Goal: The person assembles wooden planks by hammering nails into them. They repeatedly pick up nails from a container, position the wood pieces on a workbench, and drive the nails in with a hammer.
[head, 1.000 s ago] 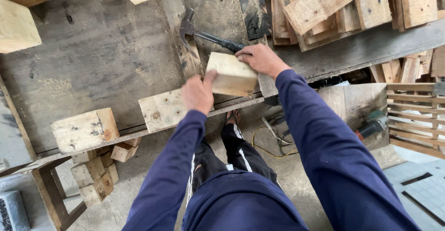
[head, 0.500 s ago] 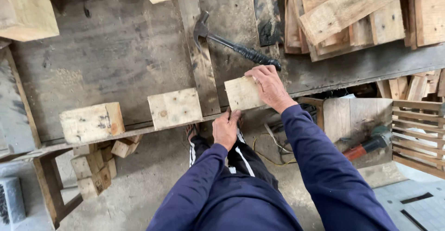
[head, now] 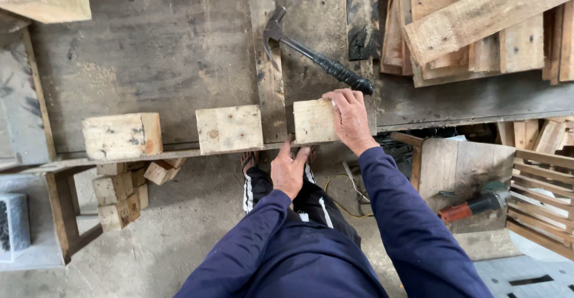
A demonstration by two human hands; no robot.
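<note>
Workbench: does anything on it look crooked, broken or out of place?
Mostly orderly. Three wooden blocks sit in a row along the workbench front edge; the right hand rests on the right block, the left hand at the edge. The hammer lies askew, and the planks are heaped unevenly. A dark charred-looking patch marks the top.

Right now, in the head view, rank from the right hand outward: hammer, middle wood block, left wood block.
From the right hand:
1. Hammer, just above, its handle end near the fingertips.
2. Middle wood block, to the left.
3. Left wood block, far left along the bench edge.
</note>
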